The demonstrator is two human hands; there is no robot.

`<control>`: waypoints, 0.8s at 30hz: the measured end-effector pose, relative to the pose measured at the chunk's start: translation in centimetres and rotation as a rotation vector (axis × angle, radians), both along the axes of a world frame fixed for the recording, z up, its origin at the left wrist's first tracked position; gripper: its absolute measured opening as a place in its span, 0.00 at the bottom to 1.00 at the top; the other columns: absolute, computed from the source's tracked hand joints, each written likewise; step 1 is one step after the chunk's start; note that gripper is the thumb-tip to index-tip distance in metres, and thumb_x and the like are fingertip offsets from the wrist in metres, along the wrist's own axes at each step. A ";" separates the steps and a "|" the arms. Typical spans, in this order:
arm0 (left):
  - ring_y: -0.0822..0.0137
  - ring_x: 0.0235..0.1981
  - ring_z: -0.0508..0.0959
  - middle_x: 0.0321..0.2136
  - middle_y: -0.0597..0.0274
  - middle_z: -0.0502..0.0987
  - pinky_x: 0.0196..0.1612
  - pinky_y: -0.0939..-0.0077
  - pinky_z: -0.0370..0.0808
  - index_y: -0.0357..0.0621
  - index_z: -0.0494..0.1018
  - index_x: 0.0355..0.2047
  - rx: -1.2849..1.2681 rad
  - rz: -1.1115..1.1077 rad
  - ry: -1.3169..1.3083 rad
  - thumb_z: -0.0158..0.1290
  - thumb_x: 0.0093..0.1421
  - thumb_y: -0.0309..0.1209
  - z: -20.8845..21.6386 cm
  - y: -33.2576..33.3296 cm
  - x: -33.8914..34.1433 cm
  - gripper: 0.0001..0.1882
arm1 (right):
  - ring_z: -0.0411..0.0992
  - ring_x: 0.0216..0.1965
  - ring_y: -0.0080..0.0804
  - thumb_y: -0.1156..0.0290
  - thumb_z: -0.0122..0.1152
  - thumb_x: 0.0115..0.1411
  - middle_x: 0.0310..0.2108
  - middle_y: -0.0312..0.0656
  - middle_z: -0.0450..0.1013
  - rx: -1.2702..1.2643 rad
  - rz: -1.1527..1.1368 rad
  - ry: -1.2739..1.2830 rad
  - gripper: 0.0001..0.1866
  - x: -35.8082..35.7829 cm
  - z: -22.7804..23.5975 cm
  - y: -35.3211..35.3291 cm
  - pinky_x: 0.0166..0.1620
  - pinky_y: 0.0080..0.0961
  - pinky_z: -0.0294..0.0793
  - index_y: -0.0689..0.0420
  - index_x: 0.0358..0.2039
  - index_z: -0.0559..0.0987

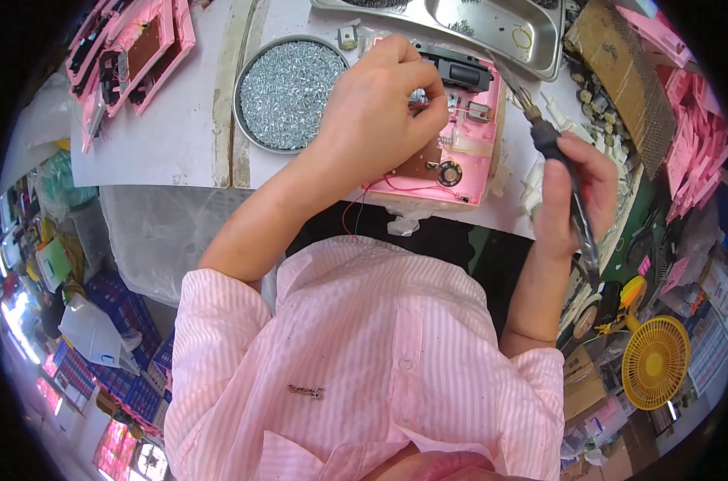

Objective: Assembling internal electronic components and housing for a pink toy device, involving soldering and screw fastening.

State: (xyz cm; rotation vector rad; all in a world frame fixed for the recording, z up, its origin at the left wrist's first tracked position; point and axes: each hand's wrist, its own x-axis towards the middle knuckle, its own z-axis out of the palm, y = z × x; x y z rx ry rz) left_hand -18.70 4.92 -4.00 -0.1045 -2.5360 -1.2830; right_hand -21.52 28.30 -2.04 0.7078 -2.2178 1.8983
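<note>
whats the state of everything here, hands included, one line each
pink housing: open, inner parts exposed
left hand: fingers bent over the pink housing, any grip hidden
right hand: closed around the black-handled tool
black-handled tool: held, metal end toward the housing, hot or cold can't be told
round tray: filled with small silver pieces
yellow fan: on or off can't be told

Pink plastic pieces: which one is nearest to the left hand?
The pink casing partly under the left hand, with a round dark part on it; the overlapping casings at upper left and the pink pile at far right lie away from that hand.
</note>
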 end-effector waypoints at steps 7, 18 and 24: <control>0.52 0.31 0.78 0.28 0.55 0.75 0.35 0.58 0.76 0.42 0.80 0.26 -0.124 0.068 -0.027 0.60 0.53 0.32 -0.5 0.3 -0.7 0.07 | 0.63 0.27 0.25 0.78 0.69 0.55 0.25 0.37 0.68 0.124 0.189 0.108 0.14 -0.9 0.4 1.7 0.32 0.20 0.59 0.64 0.40 0.76; 0.52 0.30 0.79 0.27 0.56 0.75 0.34 0.58 0.78 0.42 0.79 0.24 -0.163 0.092 -0.033 0.59 0.53 0.32 -0.5 0.5 -0.7 0.07 | 0.64 0.23 0.23 0.76 0.72 0.52 0.23 0.36 0.69 0.195 0.172 0.126 0.12 -1.1 -0.3 0.6 0.27 0.19 0.60 0.60 0.36 0.79; 0.52 0.30 0.79 0.26 0.55 0.75 0.34 0.59 0.78 0.41 0.79 0.23 -0.162 0.099 -0.025 0.60 0.52 0.32 -0.6 0.6 -0.8 0.07 | 0.65 0.23 0.23 0.76 0.73 0.52 0.24 0.36 0.70 0.200 0.163 0.141 0.13 -1.2 -0.4 0.5 0.27 0.19 0.61 0.60 0.37 0.79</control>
